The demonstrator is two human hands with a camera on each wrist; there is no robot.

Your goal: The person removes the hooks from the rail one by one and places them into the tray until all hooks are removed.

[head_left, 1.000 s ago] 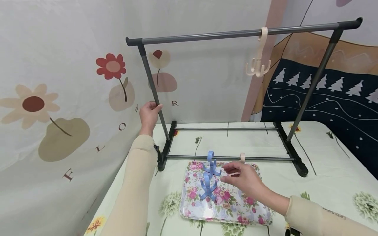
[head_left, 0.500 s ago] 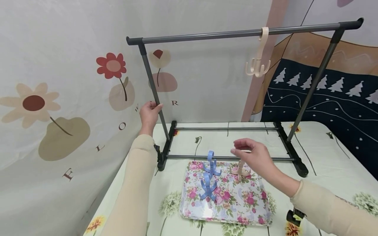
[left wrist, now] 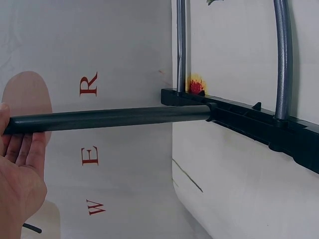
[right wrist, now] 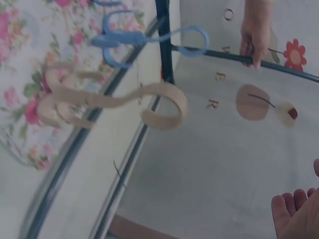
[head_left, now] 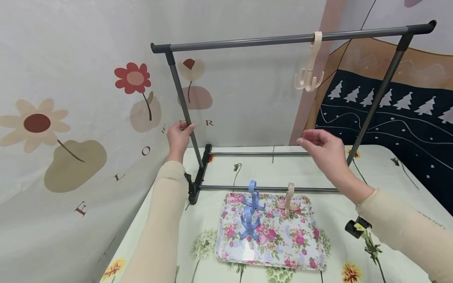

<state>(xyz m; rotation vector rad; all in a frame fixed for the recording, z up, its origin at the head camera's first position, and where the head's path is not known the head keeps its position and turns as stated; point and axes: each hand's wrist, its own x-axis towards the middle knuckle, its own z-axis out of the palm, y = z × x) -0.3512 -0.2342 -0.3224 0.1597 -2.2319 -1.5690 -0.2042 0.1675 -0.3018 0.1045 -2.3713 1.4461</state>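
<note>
My left hand [head_left: 178, 138] grips the left post [head_left: 181, 94] of a dark metal clothes rack; fingers and thumb wrap the tube in the left wrist view. My right hand [head_left: 327, 155] is raised inside the rack's right half, fingers loosely bent and nothing between them. High on the top bar [head_left: 244, 43] hangs a beige four-prong hook hanger [head_left: 311, 65]. Below, a floral tray [head_left: 279, 251] carries a front blue hook hanger [head_left: 249, 228], a rear blue hook hanger [head_left: 253, 202] and a beige hook hanger [head_left: 289, 202], which stand with their hooks up.
Two lower crossbars join the rack's black feet [head_left: 201, 173], the front crossbar [head_left: 219, 188] running just behind the tray. The table wears a flowered cloth [head_left: 389, 236]. A printed curtain [head_left: 88, 59] closes off the left and back.
My right hand has risen from over the tray, up and to the right, uncovering the beige hook hanger on it. My left hand keeps its hold on the post.
</note>
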